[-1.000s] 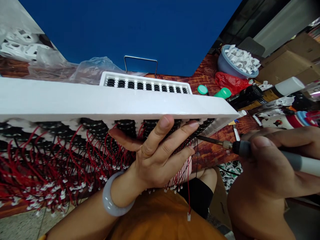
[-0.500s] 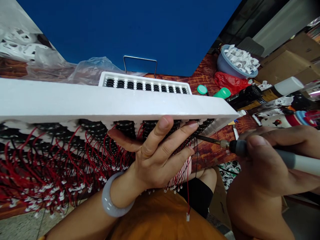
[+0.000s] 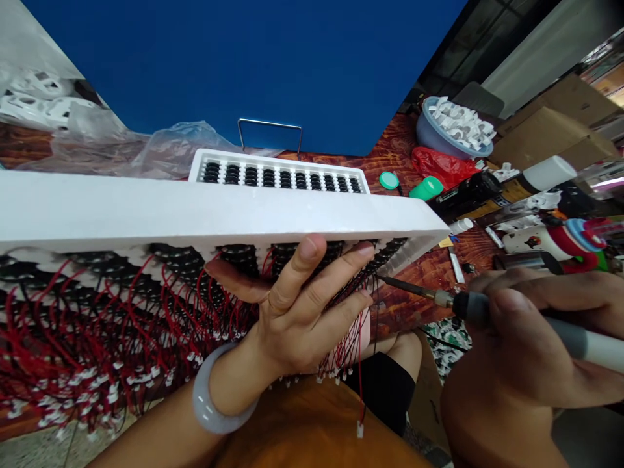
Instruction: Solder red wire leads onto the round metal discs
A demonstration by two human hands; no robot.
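A long white foam tray (image 3: 219, 211) tilts toward me, packed with black round parts trailing several red and black wires (image 3: 97, 325) with small white plugs. My left hand (image 3: 297, 305), with a pale bangle at the wrist, presses flat on the wired parts near the tray's right end, fingers spread. My right hand (image 3: 531, 351) grips a soldering iron (image 3: 487, 309) by its grey handle. The iron's thin tip touches the wires just right of my left fingertips. A single wire with a white plug (image 3: 359, 429) hangs down over my orange lap.
A second, smaller white tray of black parts (image 3: 277, 175) lies behind, with a metal wire handle. On the reddish wooden table stand a blue bowl of white parts (image 3: 451, 127), a red bag, green caps (image 3: 390, 180), bottles and cardboard boxes at right. Clear plastic bags lie at left.
The view has shifted slightly, so everything sits a little lower. The soldering iron tip stays at the wires by my left fingertips. Both hands keep their grip.
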